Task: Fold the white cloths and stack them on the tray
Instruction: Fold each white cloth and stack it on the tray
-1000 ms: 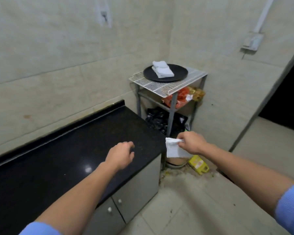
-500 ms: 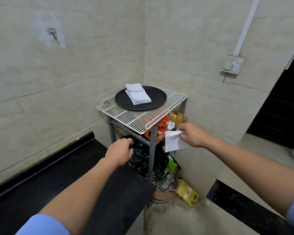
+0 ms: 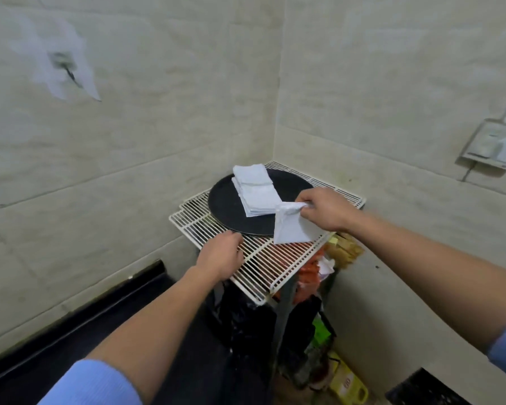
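The right hand (image 3: pixel 323 210) pinched a folded cloth (image 3: pixel 289 225) above the tray's (image 3: pixel 225 204) near edge, while the left hand (image 3: pixel 221 255), loosely curled and empty, rested beside the tray.

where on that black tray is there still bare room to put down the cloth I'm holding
The tray is bare on its left and near side, between the stack and the left hand, and on its far right. The middle is taken by the stack. The cloth in the right hand hides the near-right rim.
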`<state>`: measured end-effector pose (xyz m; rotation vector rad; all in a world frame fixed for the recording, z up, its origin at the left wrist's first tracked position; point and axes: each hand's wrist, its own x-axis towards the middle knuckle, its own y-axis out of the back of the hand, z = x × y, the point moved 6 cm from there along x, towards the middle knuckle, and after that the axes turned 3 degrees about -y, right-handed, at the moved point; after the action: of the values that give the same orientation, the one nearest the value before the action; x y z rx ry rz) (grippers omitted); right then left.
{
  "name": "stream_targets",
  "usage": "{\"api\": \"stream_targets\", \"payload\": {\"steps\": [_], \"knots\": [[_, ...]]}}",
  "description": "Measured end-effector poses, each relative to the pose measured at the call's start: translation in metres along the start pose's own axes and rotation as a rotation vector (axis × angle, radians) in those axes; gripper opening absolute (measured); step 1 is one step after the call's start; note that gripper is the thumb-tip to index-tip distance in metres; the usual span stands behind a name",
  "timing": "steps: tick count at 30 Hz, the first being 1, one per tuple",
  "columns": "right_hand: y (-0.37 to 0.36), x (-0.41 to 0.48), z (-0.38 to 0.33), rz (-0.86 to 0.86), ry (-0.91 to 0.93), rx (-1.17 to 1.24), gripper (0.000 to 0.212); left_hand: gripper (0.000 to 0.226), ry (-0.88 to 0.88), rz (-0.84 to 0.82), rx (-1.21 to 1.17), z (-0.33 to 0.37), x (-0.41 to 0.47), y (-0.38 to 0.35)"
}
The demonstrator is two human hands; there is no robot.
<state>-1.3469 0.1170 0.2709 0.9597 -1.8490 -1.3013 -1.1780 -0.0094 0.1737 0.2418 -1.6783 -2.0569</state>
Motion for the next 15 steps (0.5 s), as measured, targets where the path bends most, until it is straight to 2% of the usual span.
{"api": "stream_targets", "payload": {"steps": [10,15], "knots": [[-0.037,0.171,0.011,-0.222,0.302,0.112,0.014,0.022,0.252,0.059,-0.006,-0.014,0.085,-0.017],[-0.068,0.228,0.016,-0.360,0.348,0.191,0.012,0.023,0.403,0.067,0.035,-0.020,0.100,-0.035]]}}
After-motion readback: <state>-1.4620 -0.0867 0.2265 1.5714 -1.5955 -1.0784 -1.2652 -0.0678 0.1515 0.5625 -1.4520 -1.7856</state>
